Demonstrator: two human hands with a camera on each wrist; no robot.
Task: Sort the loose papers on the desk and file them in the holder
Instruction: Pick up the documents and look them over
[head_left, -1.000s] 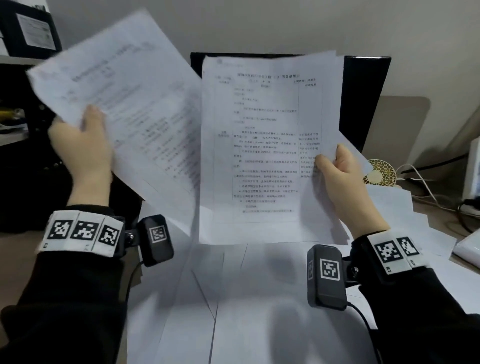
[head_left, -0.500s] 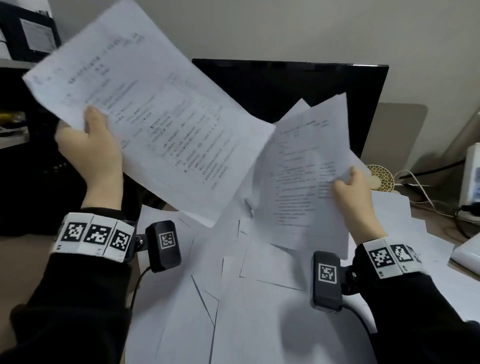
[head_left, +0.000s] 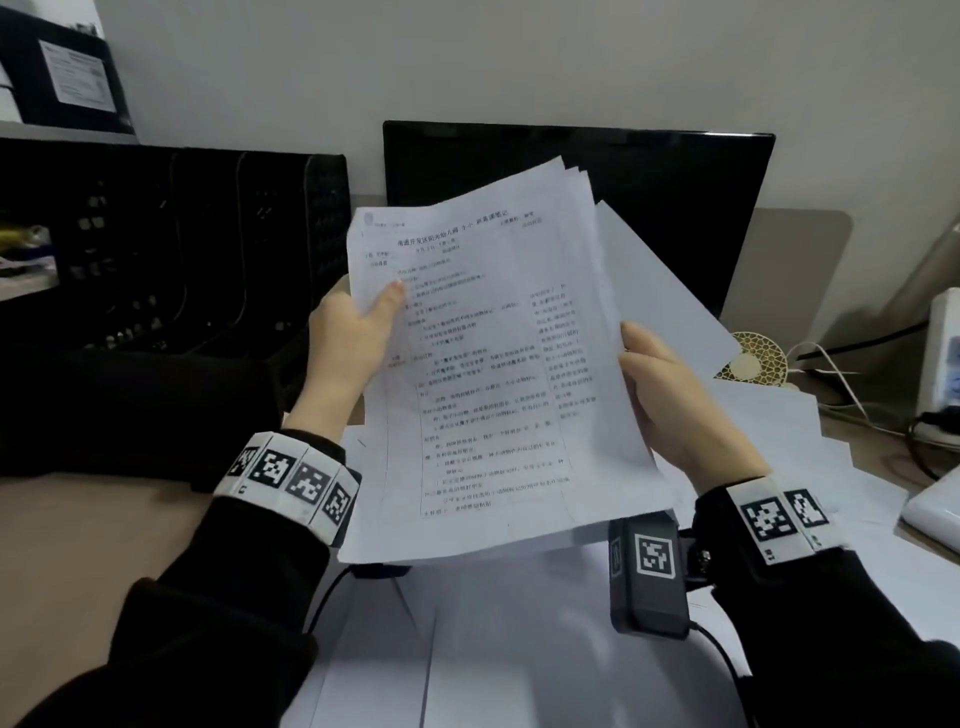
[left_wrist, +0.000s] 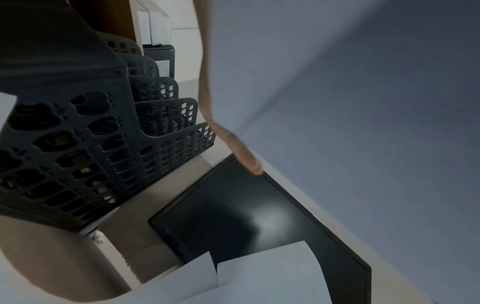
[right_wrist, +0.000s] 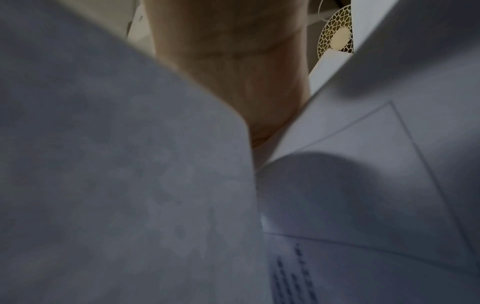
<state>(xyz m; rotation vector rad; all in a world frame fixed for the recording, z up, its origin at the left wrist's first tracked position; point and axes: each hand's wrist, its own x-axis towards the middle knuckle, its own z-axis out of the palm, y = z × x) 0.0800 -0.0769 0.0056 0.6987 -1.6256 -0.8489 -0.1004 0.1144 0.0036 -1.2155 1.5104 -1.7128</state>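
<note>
Both hands hold one stack of printed papers (head_left: 493, 364) up in front of me, above the desk. My left hand (head_left: 358, 332) grips the stack's left edge, thumb on the top sheet. On the right edge my right hand (head_left: 660, 384) grips it, thumb on the front. The sheets fan out unevenly at the top right. More loose papers (head_left: 519, 639) cover the desk below. The black perforated file holder (head_left: 197, 249) stands at the left, its slots (left_wrist: 161, 115) showing in the left wrist view. The right wrist view is filled by the held stack's paper (right_wrist: 124, 185) and the palm (right_wrist: 228, 61).
A black monitor (head_left: 665, 208) stands behind the papers against the wall. At the right lie a round gold patterned disc (head_left: 753, 358), cables (head_left: 841, 379), a white device (head_left: 943, 358) and a white flat object (head_left: 935, 514). A shelf with a black box (head_left: 67, 78) is at far left.
The left hand came down and right with its sheet and joined it to the right hand's papers. Both hands now hold a single stack at centre.
</note>
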